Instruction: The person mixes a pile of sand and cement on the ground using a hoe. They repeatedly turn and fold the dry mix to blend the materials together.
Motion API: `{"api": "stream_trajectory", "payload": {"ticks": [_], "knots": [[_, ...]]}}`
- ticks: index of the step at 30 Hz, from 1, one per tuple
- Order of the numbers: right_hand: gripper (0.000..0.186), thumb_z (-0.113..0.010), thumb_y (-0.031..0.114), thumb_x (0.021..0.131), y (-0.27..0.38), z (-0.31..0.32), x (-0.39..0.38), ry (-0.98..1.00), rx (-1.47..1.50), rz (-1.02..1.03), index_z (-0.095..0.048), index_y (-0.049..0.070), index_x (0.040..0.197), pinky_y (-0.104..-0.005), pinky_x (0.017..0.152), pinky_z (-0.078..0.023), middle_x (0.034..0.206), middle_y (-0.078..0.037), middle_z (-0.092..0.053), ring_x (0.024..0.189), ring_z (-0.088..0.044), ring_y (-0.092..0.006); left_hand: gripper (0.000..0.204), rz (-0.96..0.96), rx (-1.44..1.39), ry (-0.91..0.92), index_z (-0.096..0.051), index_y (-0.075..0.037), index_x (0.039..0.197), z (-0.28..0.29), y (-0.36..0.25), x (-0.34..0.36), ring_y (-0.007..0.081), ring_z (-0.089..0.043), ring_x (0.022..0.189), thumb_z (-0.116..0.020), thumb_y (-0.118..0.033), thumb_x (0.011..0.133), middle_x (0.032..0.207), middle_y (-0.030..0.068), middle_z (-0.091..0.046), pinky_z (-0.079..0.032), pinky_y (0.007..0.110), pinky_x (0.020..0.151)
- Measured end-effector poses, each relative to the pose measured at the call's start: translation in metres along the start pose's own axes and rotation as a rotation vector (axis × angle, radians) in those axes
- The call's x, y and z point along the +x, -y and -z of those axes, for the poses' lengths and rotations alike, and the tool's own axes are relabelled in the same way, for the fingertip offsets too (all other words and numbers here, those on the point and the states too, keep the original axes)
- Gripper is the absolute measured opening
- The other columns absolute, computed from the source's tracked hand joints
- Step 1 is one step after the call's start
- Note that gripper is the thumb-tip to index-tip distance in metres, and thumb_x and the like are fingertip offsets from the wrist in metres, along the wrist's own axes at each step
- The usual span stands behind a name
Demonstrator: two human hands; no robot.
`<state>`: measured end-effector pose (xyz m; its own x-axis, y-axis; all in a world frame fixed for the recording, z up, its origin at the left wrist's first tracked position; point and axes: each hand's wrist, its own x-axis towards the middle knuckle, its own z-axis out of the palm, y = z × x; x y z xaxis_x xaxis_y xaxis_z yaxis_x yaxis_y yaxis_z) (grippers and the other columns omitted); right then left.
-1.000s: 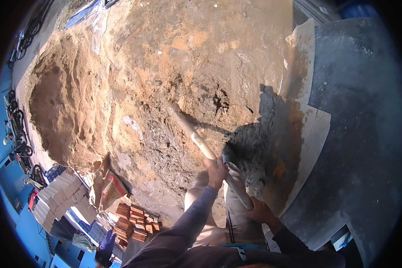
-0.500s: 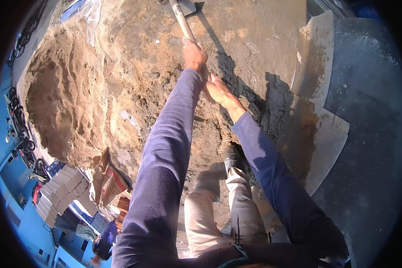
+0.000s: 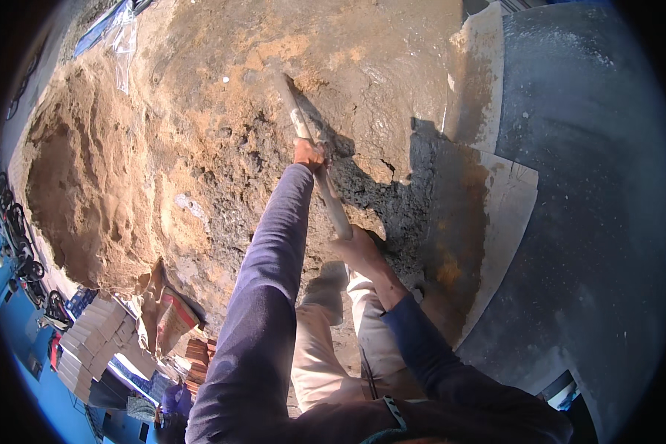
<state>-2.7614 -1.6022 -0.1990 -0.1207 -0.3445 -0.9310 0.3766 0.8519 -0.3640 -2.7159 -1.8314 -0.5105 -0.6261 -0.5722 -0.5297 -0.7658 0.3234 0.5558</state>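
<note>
A long wooden-handled hoe (image 3: 297,118) slants away from me over a patch of wet grey mortar mix (image 3: 377,185). My left hand (image 3: 308,154) is closed around the middle of the handle. Nearer to my body, my right hand (image 3: 357,248) grips the handle's near end. The handle's far end meets the wet, sandy surface, and the hoe's blade cannot be made out there. My legs stand just below my right hand.
A sand heap (image 3: 81,192) rises on the left. Thin pale boards (image 3: 507,196) edge the mix on the right, beside smooth grey floor (image 3: 592,185). Stacked blocks (image 3: 96,337), a torn sack (image 3: 172,322), bricks (image 3: 198,359) and parked motorcycles (image 3: 22,244) lie lower left.
The hoe has come down and closer to me; its flat blade, visible before at the top, is out of sight. My hands have moved apart along the handle, the right one drawing back.
</note>
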Motion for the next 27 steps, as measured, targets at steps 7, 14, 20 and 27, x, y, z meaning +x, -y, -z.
{"api": "stream_trajectory", "payload": {"ticks": [7,14,20,27], "knots": [[0.043,-0.073,0.030,0.081,-0.180,0.075,-0.249,-0.255,-0.553,-0.102,-0.060,0.006,0.115,-0.0532,0.086,-0.053,0.101,-0.022,-0.071,0.099,-0.069,-0.0431,0.038,0.599,-0.873,-0.046,-0.036,0.004,0.125,-0.028,-0.249,-0.333,0.0216,-0.064,0.076,-0.058,-0.016,0.102,0.092,0.0133,-0.061,-0.052,0.036,0.063],[0.032,-0.075,0.026,0.077,-0.277,0.071,-0.325,-0.351,-0.471,-0.155,-0.061,0.007,0.100,-0.0536,0.073,-0.054,0.087,-0.021,-0.068,0.084,-0.069,-0.0442,0.040,0.692,-1.250,0.292,-0.038,-0.002,0.127,-0.023,-0.307,-0.416,0.0157,-0.061,0.082,-0.065,-0.015,0.101,0.100,0.0077,-0.058,-0.052,0.032,0.071],[0.033,-0.073,0.021,0.083,-0.114,0.102,-0.091,-0.866,-0.290,0.221,-0.061,0.003,0.108,-0.0482,0.074,-0.052,0.089,-0.023,-0.067,0.085,-0.069,-0.0423,0.076,-0.143,-0.995,0.157,-0.022,-0.003,0.162,0.058,-0.329,-0.202,0.0410,-0.047,0.141,-0.059,-0.039,0.106,0.151,0.0305,-0.046,-0.039,0.042,0.115],[0.053,-0.068,0.032,0.085,0.219,0.373,0.152,-1.157,-0.544,0.258,-0.061,0.003,0.129,-0.0479,0.100,-0.052,0.122,-0.025,-0.070,0.118,-0.066,-0.0424,0.050,0.268,-0.993,-0.015,-0.046,-0.002,0.148,0.079,-0.123,-0.243,0.0261,-0.057,0.127,-0.055,-0.030,0.108,0.139,0.0165,-0.058,-0.044,0.038,0.109]]}}
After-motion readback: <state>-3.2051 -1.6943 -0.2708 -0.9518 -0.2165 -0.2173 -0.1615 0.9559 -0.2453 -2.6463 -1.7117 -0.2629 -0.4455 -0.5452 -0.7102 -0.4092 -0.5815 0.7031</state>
